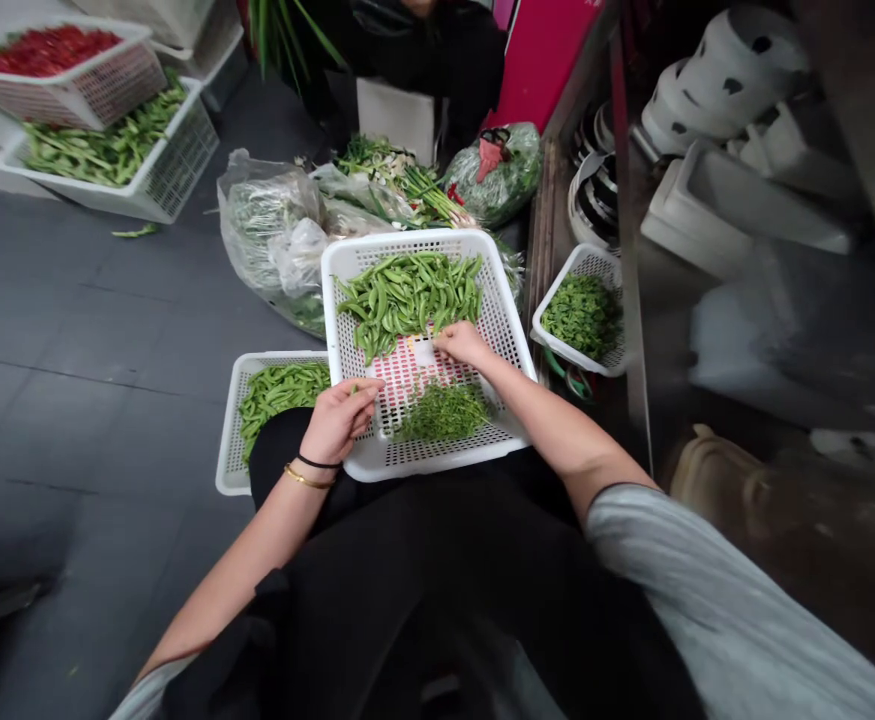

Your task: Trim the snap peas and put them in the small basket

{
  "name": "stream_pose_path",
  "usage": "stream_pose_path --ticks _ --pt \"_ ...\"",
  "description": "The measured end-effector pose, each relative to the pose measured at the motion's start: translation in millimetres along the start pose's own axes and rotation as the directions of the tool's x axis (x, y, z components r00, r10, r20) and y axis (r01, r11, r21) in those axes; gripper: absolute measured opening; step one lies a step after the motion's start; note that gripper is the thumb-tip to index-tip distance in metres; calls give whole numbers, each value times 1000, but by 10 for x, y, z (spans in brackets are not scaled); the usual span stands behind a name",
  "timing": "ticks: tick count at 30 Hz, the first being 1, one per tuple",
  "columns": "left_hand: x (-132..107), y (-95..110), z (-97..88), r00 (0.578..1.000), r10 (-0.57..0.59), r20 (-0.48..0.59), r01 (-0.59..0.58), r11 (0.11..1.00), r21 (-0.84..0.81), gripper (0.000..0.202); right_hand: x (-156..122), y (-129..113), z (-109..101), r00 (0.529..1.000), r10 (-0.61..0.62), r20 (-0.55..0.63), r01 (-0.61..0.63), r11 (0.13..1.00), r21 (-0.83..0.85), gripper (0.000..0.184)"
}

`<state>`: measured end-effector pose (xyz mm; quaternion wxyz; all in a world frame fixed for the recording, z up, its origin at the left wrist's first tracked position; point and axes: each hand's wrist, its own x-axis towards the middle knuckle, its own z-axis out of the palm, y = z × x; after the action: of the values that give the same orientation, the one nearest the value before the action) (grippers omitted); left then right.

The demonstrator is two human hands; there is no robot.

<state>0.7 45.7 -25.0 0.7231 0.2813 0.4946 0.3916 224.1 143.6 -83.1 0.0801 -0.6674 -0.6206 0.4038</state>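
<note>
Grey tiled floor (84, 300): spreads beneath the baskets and bags.
White plastic basket (407, 240): perforated, resting on the person's black-clad lap.
Green pods (407, 295): heaped at the basket's far end, just beyond both hands.
Fine green trimmings (443, 412): small pile at the basket's near end, apart from the pods.
Second white basket (228, 450): beside the lap on the left, holding more green pods (279, 395).
Right hand (463, 345): fingers pressed together, tips at the pods' near edge; any pinch cannot be told.
Left hand (339, 422): fingers curled together above the near rim; what they hold, if anything, cannot be told.
</note>
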Motion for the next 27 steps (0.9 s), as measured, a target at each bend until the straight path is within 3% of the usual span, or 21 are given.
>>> stream_pose_path --ticks 3,7,9,12,16,19,21,24,27 --pt "58 -101 42 998 -57 -1 57 991 123 28 -528 -60 64 980 -142 142 125 985 119 24" --pt "58 -191 170 993 -75 95 62 988 138 31 -1109 -218 105 836 -478 269 464 878 119 22" --pt "-7 -187 199 984 -79 158 63 992 105 32 -1239 -282 31 805 -540 246 534 840 99 21" --pt "-145 -133 182 961 -131 244 106 988 113 30 -1290 -344 -141 831 -544 118 537 839 89 23" --pt "-299 -62 181 924 -167 344 146 986 85 25 -1343 -435 -196 753 -655 62 657 741 -140 24" --pt "-359 -60 274 899 -159 407 166 986 17 24 -1424 -518 -52 763 -647 15 593 690 -414 26" --pt "-370 -81 347 913 -129 386 155 987 -39 24 -1461 -549 46 786 -618 -14 518 670 -532 28" --pt "-345 -99 369 961 -65 268 97 990 -106 28 -1467 -505 36 806 -591 -42 460 669 -583 32" --pt "-300 -70 258 995 79 63 -72 992 -107 34 -1444 -363 -203 824 -551 -133 405 737 -541 34"
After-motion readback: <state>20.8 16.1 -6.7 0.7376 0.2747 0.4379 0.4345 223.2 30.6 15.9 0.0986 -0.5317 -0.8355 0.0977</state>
